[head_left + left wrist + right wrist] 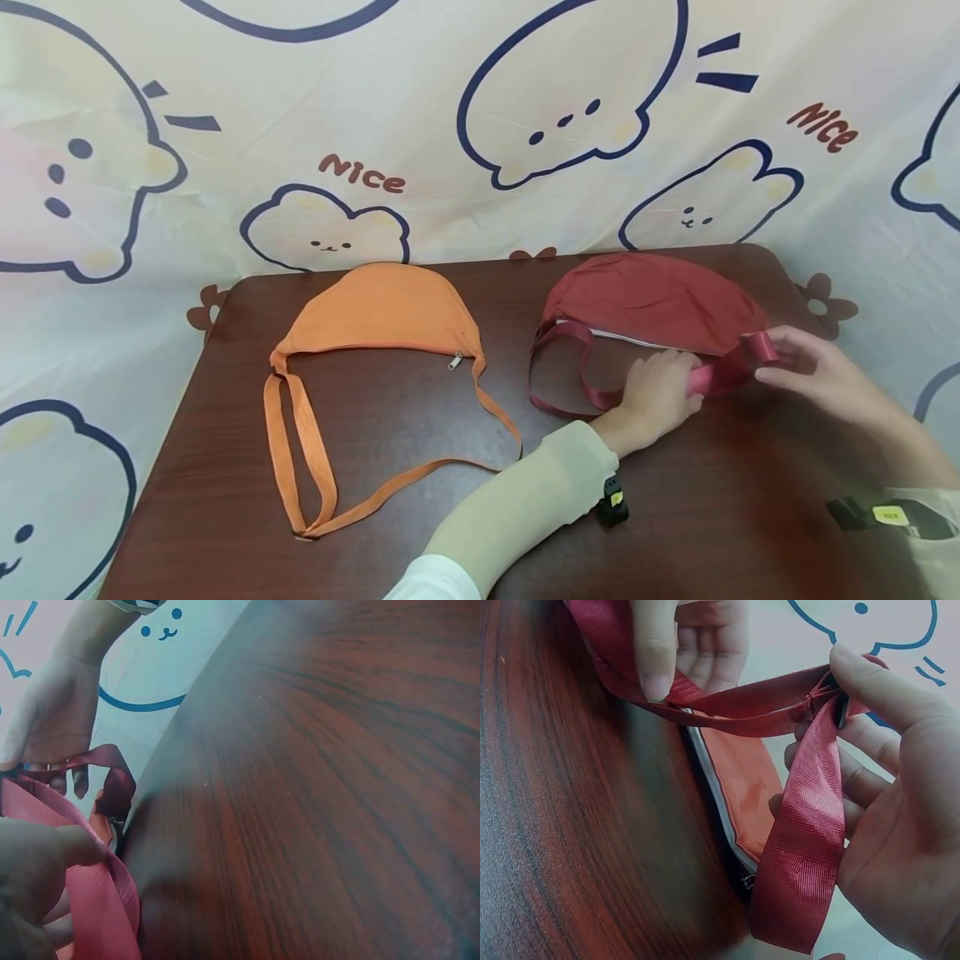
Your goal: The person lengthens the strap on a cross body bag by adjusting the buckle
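A red waist bag lies at the back right of the table, its zipper edge facing forward. In front of that edge my left hand grips the bag's red strap. My right hand pinches the same strap farther right, at a dark buckle seen in the right wrist view. Between the two hands the strap runs doubled, and a loop of it hangs down below the buckle. Another stretch of strap curves over the table left of my left hand. In the left wrist view the left fingers partly hide the strap.
An orange waist bag lies at the left, its long orange strap spread forward in a loop near my left forearm. Beneath both bags is a dark brown wooden table. A patterned cloth hangs behind the table's back edge.
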`<act>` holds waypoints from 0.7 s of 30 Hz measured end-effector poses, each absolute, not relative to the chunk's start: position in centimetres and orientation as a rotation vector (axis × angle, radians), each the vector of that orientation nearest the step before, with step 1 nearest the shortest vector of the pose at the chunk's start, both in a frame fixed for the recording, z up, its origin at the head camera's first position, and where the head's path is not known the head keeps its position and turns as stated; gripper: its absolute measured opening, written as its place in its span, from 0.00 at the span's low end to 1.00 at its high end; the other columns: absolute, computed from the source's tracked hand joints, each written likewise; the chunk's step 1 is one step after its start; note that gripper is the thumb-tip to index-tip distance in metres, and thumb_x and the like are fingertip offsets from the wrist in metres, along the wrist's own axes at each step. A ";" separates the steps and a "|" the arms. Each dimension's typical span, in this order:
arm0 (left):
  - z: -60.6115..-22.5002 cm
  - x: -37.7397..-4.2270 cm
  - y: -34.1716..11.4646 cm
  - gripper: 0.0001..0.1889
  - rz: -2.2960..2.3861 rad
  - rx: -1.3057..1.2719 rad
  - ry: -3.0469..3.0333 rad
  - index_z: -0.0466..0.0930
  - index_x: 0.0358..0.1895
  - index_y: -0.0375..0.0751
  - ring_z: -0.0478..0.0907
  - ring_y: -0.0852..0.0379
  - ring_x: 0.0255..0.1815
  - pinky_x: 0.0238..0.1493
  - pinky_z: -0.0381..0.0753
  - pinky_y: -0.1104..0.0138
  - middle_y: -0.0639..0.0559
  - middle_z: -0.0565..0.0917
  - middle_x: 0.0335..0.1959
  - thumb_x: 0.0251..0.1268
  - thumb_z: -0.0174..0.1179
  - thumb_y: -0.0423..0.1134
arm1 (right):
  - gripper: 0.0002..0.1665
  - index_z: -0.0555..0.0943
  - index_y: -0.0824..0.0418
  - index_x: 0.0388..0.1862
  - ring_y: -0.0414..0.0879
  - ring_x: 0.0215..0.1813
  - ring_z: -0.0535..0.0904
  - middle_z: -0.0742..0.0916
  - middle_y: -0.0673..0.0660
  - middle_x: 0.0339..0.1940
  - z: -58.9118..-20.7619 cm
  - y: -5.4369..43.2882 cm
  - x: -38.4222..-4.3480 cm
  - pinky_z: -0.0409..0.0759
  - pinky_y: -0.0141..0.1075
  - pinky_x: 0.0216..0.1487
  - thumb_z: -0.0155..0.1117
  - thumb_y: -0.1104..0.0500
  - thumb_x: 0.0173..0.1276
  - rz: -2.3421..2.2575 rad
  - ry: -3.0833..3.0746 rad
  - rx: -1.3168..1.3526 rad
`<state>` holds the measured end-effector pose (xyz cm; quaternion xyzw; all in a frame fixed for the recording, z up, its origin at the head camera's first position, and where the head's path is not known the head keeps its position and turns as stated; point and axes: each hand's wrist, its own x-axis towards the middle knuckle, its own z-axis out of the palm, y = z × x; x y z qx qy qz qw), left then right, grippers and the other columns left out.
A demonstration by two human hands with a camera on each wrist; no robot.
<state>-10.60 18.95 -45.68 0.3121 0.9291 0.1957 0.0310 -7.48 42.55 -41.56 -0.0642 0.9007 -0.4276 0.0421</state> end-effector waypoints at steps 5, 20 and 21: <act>-45.6 -10.6 19.4 0.26 0.613 0.975 2.849 0.77 0.62 0.60 0.77 0.70 0.50 0.46 0.75 0.71 0.68 0.81 0.51 0.63 0.67 0.62 | 0.28 0.75 0.60 0.65 0.33 0.48 0.82 0.85 0.40 0.51 -41.5 42.5 -7.4 0.80 0.25 0.45 0.71 0.65 0.67 -1.299 2.770 -0.194; -45.2 -10.8 20.1 0.26 0.685 1.019 2.857 0.78 0.61 0.61 0.73 0.71 0.39 0.34 0.70 0.77 0.67 0.79 0.41 0.64 0.64 0.65 | 0.28 0.76 0.62 0.64 0.34 0.48 0.82 0.85 0.41 0.50 -41.7 42.6 -7.5 0.81 0.25 0.44 0.71 0.69 0.66 -1.333 2.768 -0.267; -45.2 -10.8 20.1 0.26 0.696 1.026 2.852 0.78 0.62 0.61 0.72 0.72 0.39 0.34 0.69 0.77 0.67 0.78 0.41 0.64 0.64 0.65 | 0.28 0.76 0.62 0.63 0.34 0.48 0.82 0.85 0.41 0.50 -41.7 42.6 -7.5 0.81 0.26 0.44 0.71 0.69 0.65 -1.338 2.765 -0.270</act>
